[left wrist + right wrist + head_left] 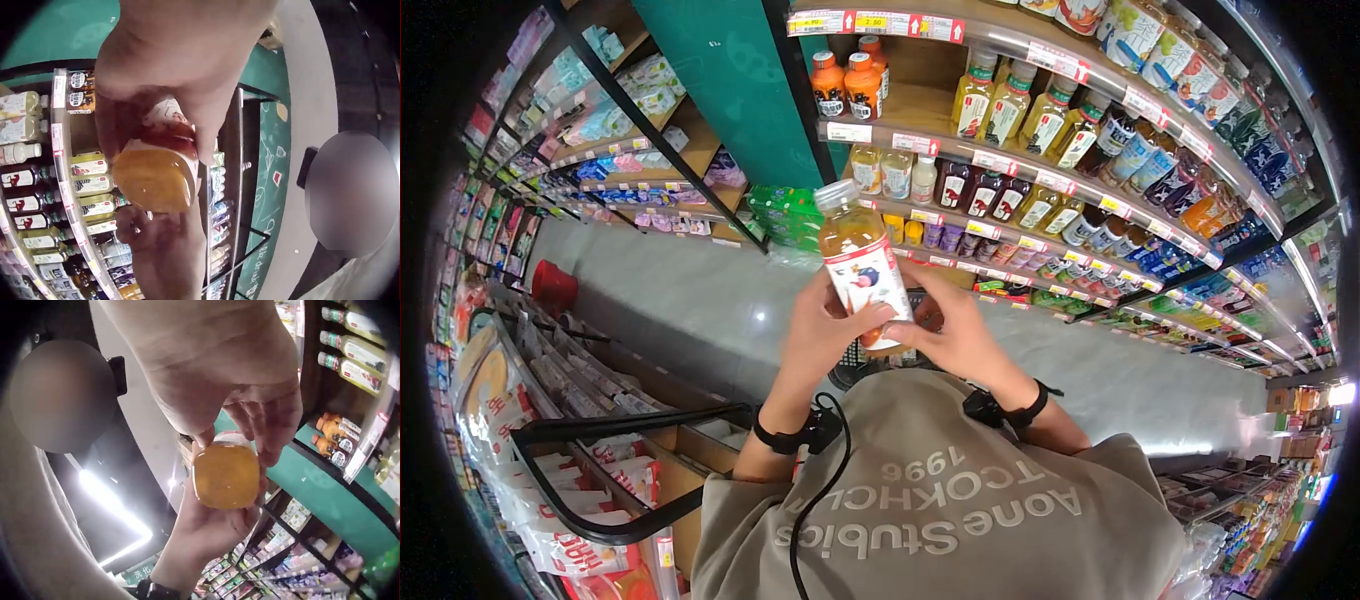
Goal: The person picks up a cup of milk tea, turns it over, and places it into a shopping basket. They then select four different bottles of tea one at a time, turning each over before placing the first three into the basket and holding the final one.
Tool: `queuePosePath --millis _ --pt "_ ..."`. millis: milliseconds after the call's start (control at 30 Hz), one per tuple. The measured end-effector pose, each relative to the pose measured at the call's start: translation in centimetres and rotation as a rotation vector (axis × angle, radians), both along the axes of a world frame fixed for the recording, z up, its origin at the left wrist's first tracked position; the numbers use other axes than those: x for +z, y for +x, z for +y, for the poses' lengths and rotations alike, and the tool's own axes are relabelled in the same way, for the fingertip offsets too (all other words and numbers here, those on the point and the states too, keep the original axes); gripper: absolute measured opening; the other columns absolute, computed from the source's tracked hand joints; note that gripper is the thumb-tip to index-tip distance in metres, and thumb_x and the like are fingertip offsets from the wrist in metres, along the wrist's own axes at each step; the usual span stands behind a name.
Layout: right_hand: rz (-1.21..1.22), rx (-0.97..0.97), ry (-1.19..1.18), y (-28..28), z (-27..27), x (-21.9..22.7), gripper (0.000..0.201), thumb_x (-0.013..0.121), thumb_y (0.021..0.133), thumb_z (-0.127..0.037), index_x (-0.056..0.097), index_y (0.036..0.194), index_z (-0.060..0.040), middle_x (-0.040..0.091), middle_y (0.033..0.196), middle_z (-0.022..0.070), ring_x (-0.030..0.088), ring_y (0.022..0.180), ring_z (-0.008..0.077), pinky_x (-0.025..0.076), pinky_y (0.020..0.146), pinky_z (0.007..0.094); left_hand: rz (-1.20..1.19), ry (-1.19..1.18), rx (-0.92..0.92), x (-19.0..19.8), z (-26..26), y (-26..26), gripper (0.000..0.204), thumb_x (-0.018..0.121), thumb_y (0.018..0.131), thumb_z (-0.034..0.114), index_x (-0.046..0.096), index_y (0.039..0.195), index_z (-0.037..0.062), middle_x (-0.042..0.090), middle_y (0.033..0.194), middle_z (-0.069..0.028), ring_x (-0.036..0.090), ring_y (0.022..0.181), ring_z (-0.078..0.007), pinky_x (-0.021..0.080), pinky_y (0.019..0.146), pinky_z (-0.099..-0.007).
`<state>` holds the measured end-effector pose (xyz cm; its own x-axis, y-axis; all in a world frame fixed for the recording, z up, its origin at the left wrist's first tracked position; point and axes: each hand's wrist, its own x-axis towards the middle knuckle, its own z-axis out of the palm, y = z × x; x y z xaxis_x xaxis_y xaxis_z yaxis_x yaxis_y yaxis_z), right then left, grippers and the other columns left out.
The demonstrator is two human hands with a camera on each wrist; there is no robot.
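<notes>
A clear bottle of amber drink (865, 270) with a white cap and a white fruit label is held up in front of the chest, its cap tilted toward the shelves. The left hand (825, 325) grips its left side, thumb across the label. On the other side the right hand (950, 325) holds the lower part with thumb and fingers. Both wrist views look at the bottle's base (155, 180) (226, 478); in the left wrist view the left hand (169, 69) is curled round it, and in the right wrist view the right hand (231, 381) is beside it.
Drink shelves (990, 155) with rows of bottles curve along the front and right. A green pillar (720, 80) stands left of them, near green packs (785, 215) on the floor. At the left are a black-framed rack (615, 530), a red bucket (554, 285) and more shelving.
</notes>
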<state>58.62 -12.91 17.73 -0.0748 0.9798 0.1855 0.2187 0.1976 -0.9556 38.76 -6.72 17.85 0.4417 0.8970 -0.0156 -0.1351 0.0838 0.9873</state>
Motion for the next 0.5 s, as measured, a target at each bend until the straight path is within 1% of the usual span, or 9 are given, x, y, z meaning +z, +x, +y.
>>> queuePosePath --millis 67,100,200,300,400,433,500 --pt "0.258 0.097 -0.156 0.7 0.2 -0.8 0.066 0.074 0.093 -0.023 0.045 0.149 -0.0023 0.067 0.116 0.0097 0.064 0.075 0.0112 0.052 0.062 0.0280 -0.067 -0.035 -0.026 0.5 0.0 0.2 0.054 0.075 0.089 0.006 0.051 0.137 -0.0042 0.069 0.115 -0.0125 0.068 0.101 -0.0174 0.056 0.087 -0.0315" --pt "0.360 0.120 -0.148 0.6 0.2 -1.3 0.062 0.070 0.098 -0.022 0.044 0.150 -0.0001 0.065 0.121 0.0069 0.062 0.082 0.0083 0.052 0.062 0.0264 -0.075 -0.059 -0.082 1.1 0.0 -0.1 0.056 0.072 0.092 0.006 0.047 0.141 -0.0051 0.067 0.120 -0.0145 0.067 0.106 -0.0188 0.055 0.090 -0.0318" --pt "0.397 0.188 -0.246 1.3 -0.2 -1.9 0.057 0.063 0.101 -0.024 0.044 0.149 -0.0007 0.063 0.125 0.0079 0.064 0.086 0.0103 0.053 0.064 0.0256 -0.035 -0.025 -0.101 2.3 -0.9 -0.5 0.057 0.072 0.091 0.006 0.050 0.142 -0.0044 0.070 0.115 -0.0142 0.069 0.099 -0.0174 0.056 0.085 -0.0300" --pt "0.534 0.301 -0.331 1.4 -0.2 -2.3 0.055 0.058 0.104 -0.028 0.044 0.150 -0.0028 0.061 0.130 0.0090 0.066 0.094 0.0129 0.057 0.067 0.0264 0.228 0.193 -0.067 2.3 -1.1 -1.4 0.059 0.074 0.087 0.004 0.052 0.142 -0.0036 0.072 0.107 -0.0133 0.071 0.088 -0.0156 0.057 0.078 -0.0280" --pt "0.734 0.404 -0.470 1.3 -0.6 -2.1 0.056 0.056 0.104 -0.032 0.043 0.151 -0.0048 0.059 0.136 0.0101 0.066 0.103 0.0159 0.059 0.069 0.0283 0.307 0.272 -0.058 3.8 -1.8 -1.6 0.061 0.076 0.084 0.004 0.055 0.141 -0.0018 0.074 0.100 -0.0123 0.071 0.080 -0.0141 0.056 0.073 -0.0264" --pt "0.755 0.415 -0.472 1.2 -0.7 -2.2 0.059 0.056 0.104 -0.035 0.041 0.153 -0.0056 0.057 0.139 0.0105 0.065 0.107 0.0169 0.060 0.069 0.0292 0.297 0.310 -0.052 3.5 -1.9 -1.9 0.064 0.077 0.083 0.003 0.054 0.142 -0.0010 0.073 0.098 -0.0116 0.071 0.081 -0.0137 0.056 0.073 -0.0265" --pt "0.797 0.456 -0.487 1.1 -0.8 -1.6 0.060 0.055 0.104 -0.035 0.039 0.153 -0.0056 0.057 0.139 0.0106 0.064 0.108 0.0169 0.060 0.070 0.0301 0.270 0.385 -0.050 2.3 -1.9 -2.2 0.069 0.079 0.080 0.002 0.053 0.144 0.0006 0.072 0.095 -0.0101 0.070 0.081 -0.0131 0.056 0.074 -0.0267"
